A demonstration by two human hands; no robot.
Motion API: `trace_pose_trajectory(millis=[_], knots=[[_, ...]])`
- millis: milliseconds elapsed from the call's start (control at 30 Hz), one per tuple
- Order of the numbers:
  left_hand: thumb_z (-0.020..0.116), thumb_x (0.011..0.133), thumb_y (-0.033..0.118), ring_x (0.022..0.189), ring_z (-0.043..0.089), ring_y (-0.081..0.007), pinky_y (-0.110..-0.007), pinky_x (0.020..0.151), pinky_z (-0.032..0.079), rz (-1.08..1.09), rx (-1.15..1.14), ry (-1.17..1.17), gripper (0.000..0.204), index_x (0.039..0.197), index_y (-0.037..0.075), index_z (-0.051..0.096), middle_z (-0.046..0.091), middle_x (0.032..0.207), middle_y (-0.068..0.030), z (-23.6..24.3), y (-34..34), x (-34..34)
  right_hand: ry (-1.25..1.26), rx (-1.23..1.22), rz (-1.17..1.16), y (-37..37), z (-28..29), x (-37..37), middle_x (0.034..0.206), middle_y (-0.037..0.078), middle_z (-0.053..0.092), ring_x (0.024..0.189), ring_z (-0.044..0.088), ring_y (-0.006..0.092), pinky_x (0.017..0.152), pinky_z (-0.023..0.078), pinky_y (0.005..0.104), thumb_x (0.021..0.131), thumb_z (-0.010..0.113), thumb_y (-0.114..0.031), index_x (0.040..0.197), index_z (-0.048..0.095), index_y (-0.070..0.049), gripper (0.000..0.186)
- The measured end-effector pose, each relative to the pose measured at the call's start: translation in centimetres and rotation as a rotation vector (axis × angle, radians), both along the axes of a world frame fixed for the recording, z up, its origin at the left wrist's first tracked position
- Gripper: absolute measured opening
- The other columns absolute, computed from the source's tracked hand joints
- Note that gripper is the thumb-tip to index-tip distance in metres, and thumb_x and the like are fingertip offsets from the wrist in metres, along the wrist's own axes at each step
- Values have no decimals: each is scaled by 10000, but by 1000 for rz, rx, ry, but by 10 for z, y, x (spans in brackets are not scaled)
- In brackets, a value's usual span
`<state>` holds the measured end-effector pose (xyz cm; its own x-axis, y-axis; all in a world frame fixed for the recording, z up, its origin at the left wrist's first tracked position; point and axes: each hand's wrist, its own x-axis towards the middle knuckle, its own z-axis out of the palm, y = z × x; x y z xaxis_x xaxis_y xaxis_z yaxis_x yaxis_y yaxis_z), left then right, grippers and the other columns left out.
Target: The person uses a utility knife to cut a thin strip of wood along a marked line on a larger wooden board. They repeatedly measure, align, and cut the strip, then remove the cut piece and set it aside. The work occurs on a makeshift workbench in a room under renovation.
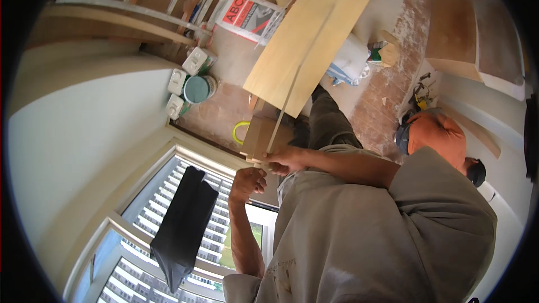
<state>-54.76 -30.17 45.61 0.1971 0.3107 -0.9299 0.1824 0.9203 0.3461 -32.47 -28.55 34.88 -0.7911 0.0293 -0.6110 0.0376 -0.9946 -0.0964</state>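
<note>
My right hand is closed around the near end of a long thin wooden strip. From there the strip runs away over a pale plywood sheet, along a dark line on it. Just to the left, my left hand has its fingers curled in close to the strip's end, and whatever they pinch is too small to make out. A short pale wood piece shows beside the fingertips, partly hidden by them. Beyond both hands stands a brown board or box.
Capped white containers and a green-lidded bucket stand by the left wall. Farther off are a printed sack and a ladder-like frame. A person in orange bends at the right. A black cloth-like object hangs before the window.
</note>
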Motion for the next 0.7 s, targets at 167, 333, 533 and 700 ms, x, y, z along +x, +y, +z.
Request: trace_pose_trajectory(millis=[167, 333, 533, 700], knots=[[645, 1004, 255, 534, 663, -157, -253, 491, 507, -52, 33, 4, 289, 923, -13, 716, 697, 667, -109, 33, 30, -15, -506, 1452, 283, 56, 72, 16, 1011, 126, 664, 876, 636, 217, 808, 516, 384, 854, 816, -432, 1124, 667, -74, 473], [665, 955, 244, 585, 690, -225, -325, 564, 533, -217, 204, 30, 285, 932, -34, 725, 698, 672, -131, 89, 73, -4, -308, 2260, 188, 100, 116, 2, 1182, 77, 679, 1018, 647, 258, 935, 454, 456, 802, 817, -341, 1128, 693, -127, 409], [708, 895, 269, 1042, 664, -349, -425, 947, 460, -43, 1302, 1081, 290, 1067, 36, 725, 721, 1041, -170, 169, 72, 24, -321, 2259, 583, 152, 132, 5, 1037, -37, 742, 1069, 644, 167, 873, 435, 398, 857, 772, -283, 1064, 745, -197, 225], [701, 930, 165, 825, 589, -245, -378, 798, 458, 736, 1371, 1119, 183, 918, -3, 631, 646, 876, -105, 176, 18, 69, -160, 2283, 365, 190, 173, 11, 1023, 24, 747, 1017, 670, 230, 890, 454, 416, 875, 764, -245, 1062, 738, -121, 226]])
